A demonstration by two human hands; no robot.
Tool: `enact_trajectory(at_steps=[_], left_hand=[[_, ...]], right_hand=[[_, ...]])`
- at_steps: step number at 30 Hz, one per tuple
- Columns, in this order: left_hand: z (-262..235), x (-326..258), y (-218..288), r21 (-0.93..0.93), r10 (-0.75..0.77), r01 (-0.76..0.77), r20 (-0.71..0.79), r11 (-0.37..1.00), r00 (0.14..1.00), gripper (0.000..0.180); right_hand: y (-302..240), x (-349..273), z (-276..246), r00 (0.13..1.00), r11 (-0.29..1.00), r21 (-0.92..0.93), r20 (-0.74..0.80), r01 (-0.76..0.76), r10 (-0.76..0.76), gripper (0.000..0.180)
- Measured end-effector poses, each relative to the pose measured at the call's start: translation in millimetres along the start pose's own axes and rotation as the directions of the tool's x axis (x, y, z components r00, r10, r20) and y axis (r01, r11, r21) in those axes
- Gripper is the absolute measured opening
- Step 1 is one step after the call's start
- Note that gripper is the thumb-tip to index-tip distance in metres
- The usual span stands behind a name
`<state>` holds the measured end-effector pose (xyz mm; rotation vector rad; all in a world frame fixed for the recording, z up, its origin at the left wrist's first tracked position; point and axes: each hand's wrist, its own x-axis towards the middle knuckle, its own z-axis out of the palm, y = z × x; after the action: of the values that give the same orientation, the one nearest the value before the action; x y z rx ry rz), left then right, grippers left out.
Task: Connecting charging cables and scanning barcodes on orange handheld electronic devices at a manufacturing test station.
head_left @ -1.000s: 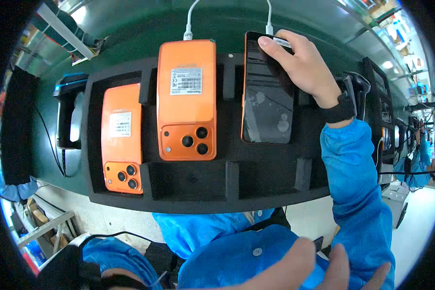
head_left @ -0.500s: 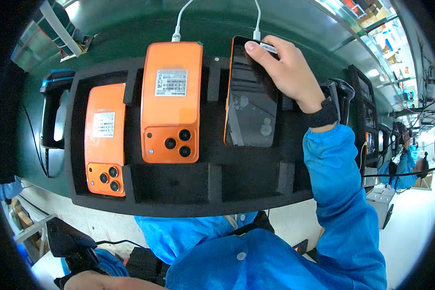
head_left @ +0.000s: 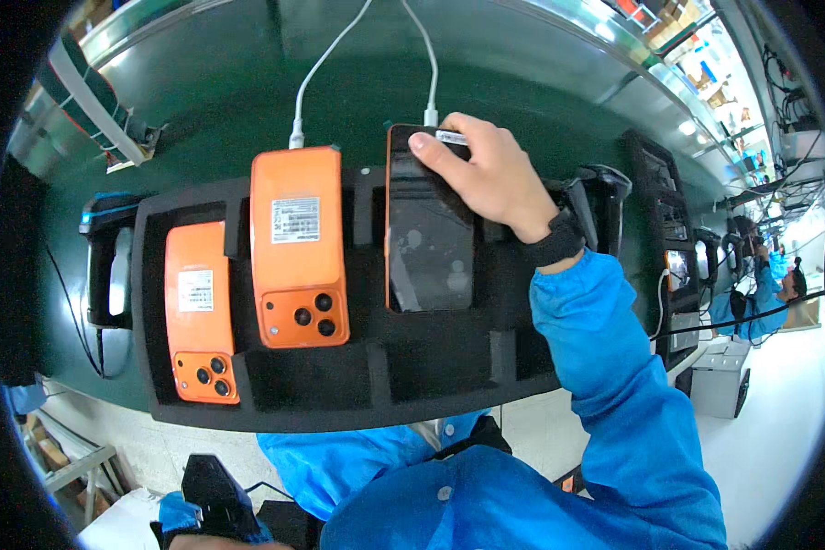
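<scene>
Head view: your right hand (head_left: pixel 490 170) pinches the dark phone (head_left: pixel 430 240), which sticks out to its left, maybe to keep it steady by the white plug (head_left: pixel 431 117). Your left hand (head_left: pixel 225 544) is too cut off to tell.

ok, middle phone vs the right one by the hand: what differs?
- Face: the middle phone lies back up, showing orange; the right phone lies screen up, showing dark glass.
- Contact: the right hand grips the right phone's far end; no hand touches the middle phone.
Shared: a white cable at each far end.
</scene>
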<state>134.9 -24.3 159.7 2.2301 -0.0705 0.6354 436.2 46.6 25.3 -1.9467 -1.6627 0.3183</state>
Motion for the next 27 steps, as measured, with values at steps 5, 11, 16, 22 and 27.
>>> enact_trajectory(at_steps=[5,11,16,22,27], left_hand=[[-1.8,0.9,-1.2,-0.044,-0.012,0.012,0.002,0.999,1.000,0.014],[-2.1,3.0,-2.9,-0.099,-0.013,0.014,0.012,0.995,1.000,0.015],[-1.1,4.7,-7.2,-0.158,-0.037,0.040,0.017,0.987,0.999,0.015],[-1.8,8.6,-8.7,-0.256,-0.060,0.059,0.005,0.965,0.998,0.015],[-4.7,8.4,-9.5,-0.337,-0.102,0.097,0.003,0.936,0.995,0.015]], right_hand=[[-6.1,-0.9,4.5,1.000,1.000,0.017,-0.001,0.011,-0.011,0.058],[-13.2,-0.6,4.3,0.998,0.999,0.023,0.035,-0.048,0.047,0.056],[-10.8,-2.9,5.4,0.999,0.999,0.026,0.031,-0.040,0.039,0.057],[-3.4,0.5,3.5,1.000,1.000,-0.014,0.022,-0.015,0.016,0.060],[-7.4,1.3,9.3,0.999,0.999,0.013,0.018,-0.031,0.030,0.062]])
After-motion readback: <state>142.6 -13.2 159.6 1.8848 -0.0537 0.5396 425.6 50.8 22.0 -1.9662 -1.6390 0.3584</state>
